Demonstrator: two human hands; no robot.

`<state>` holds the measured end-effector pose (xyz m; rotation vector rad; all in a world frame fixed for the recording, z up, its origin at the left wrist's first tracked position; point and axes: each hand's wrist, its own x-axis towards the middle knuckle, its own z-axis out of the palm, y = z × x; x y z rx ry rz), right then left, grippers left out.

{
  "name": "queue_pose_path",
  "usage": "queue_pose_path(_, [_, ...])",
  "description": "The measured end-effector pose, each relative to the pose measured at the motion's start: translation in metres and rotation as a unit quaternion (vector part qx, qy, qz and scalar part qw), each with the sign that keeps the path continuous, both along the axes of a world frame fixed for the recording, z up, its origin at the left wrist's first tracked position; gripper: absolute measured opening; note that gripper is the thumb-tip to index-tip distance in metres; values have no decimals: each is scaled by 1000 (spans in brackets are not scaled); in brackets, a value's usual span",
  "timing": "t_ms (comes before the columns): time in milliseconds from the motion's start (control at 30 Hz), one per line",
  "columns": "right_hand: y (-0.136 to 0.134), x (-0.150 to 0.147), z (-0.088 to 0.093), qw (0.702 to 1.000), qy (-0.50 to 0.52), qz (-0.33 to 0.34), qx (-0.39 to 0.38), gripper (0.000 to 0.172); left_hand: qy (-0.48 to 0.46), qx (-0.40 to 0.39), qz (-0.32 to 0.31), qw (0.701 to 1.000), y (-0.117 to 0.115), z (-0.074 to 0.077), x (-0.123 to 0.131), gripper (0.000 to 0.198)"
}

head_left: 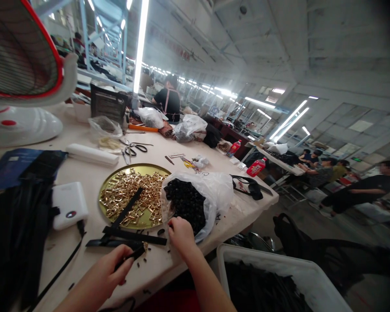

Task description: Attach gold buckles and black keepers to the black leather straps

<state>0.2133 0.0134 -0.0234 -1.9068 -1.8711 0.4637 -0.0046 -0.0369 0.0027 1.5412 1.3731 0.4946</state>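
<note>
My left hand (112, 266) is closed on the end of a thin black strap (130, 255) that carries a small gold buckle at its tip, near the table's front edge. My right hand (181, 234) reaches with curled fingers into a white plastic bag (214, 186) full of small black pieces (185, 203); what the fingers hold is hidden. Between the hands lie several flat black straps (133, 236). Just behind them a round gold tray (149, 168) holds a heap of gold buckles (130, 195), with one black strap lying across it.
A white power bank (68, 208) with a cable and black material lie at left, a white and red fan (19, 78) behind. Scissors (134, 147), bags and bottles sit farther back. A white bin (279, 264) of black straps stands below right. Other people work at far tables.
</note>
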Motion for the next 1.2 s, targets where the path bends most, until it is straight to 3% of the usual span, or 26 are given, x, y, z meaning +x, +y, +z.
queue_pose_path(100, [-7, 2, 6, 997, 73, -9, -1, 22, -17, -12, -11, 1000, 2, 2, 0, 25])
queue_pose_path(167, [-18, -2, 11, 975, 221, -12, -30, 24, -34, -15, -16, 999, 5, 5, 4, 26])
queue_pose_path(200, [-24, -6, 14, 942, 331, -16, -52, 24, -45, -18, -17, 999, 7, 7, 7, 26])
queue_pose_path(267, [-37, -20, 20, 829, 549, -32, -100, 23, -70, -27, -15, 997, 10, 11, 13, 26])
queue_pose_path(300, [-42, -27, 22, 772, 623, -40, -121, 23, -81, -32, -13, 996, 12, 12, 15, 26])
queue_pose_path(333, [-47, -33, 24, 734, 663, -46, -137, 24, -88, -37, -10, 995, 13, 13, 17, 26])
queue_pose_path(400, [-50, -40, 27, 694, 700, -58, -160, 25, -91, -39, -6, 995, 13, 14, 17, 27])
queue_pose_path(467, [-47, -36, 26, 686, 706, -78, -160, 27, -84, -36, -1, 996, 12, 12, 13, 28])
queue_pose_path(533, [-39, -23, 23, 714, 681, -107, -122, 29, -76, -35, 7, 996, 10, 8, 7, 29])
queue_pose_path(633, [-28, -3, 14, 805, 577, -133, -40, 29, -75, -39, 10, 996, 8, 3, 3, 29])
queue_pose_path(767, [-22, 1, 1, 916, 398, -47, -7, 25, -74, -41, 1, 996, 8, 0, 6, 29])
queue_pose_path(867, [-20, 2, 0, 986, 166, 4, 18, 28, -69, -37, 1, 997, 9, 0, 6, 29])
queue_pose_path(967, [-18, 12, 6, 1000, 9, 11, 10, 23, -64, -37, 8, 997, 9, -1, 2, 29])
queue_pose_path(1100, [-16, 20, 9, 997, -64, 42, -31, 14, -67, -46, 11, 997, 6, -3, 3, 29])
queue_pose_path(1200, [-16, 19, 8, 991, -106, 57, -54, 22, -68, -50, 6, 996, 4, -3, 5, 29])
